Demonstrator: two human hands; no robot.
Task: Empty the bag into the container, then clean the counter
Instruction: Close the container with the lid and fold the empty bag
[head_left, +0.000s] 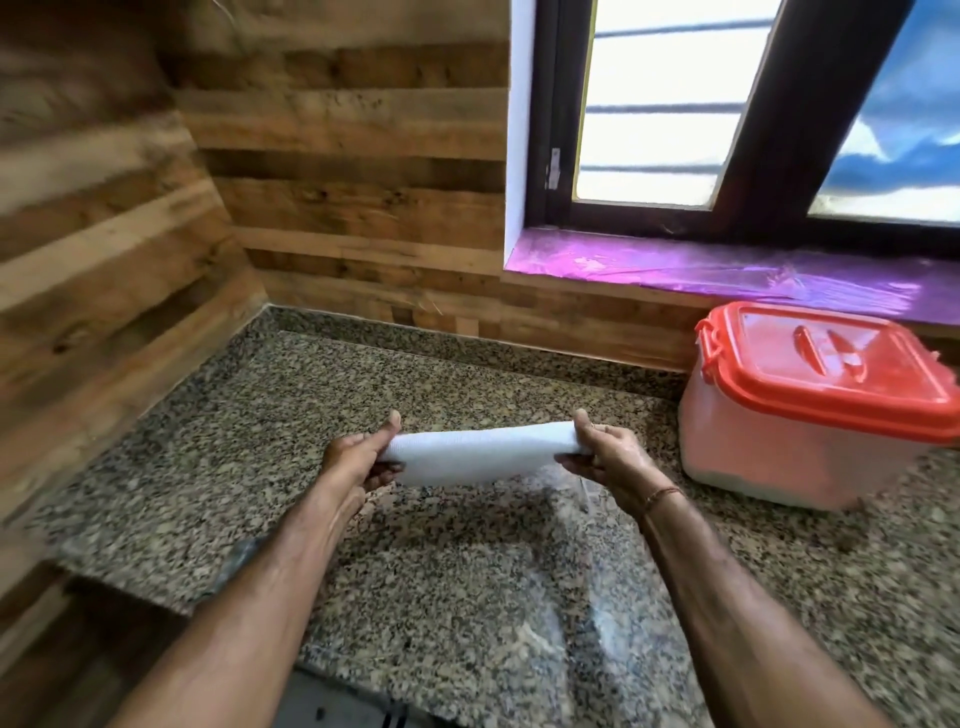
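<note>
- So, both forearms reach forward from the bottom edge over the granite counter, elbows out of view and wrists roughly level.
- We see the left hand gripping the left end of a white cloth: thumb on top, fingers curled underneath.
- The right hand mirrors it on the right end: thumb up and over, fingers clamped below; a thin band sits on that wrist.
- The cloth is folded or rolled into a short strip, held taut between the hands above the counter, not touching it.
- A faint clear sheet hangs under the right hand; we cannot tell whether it is the bag.
- The container, with a translucent body, stands on the counter well right of the hands, near the wood-plank wall.
- Its red lid is on, and a side latch shows at the left.
- Above it, purple film covers the window sill.
</note>
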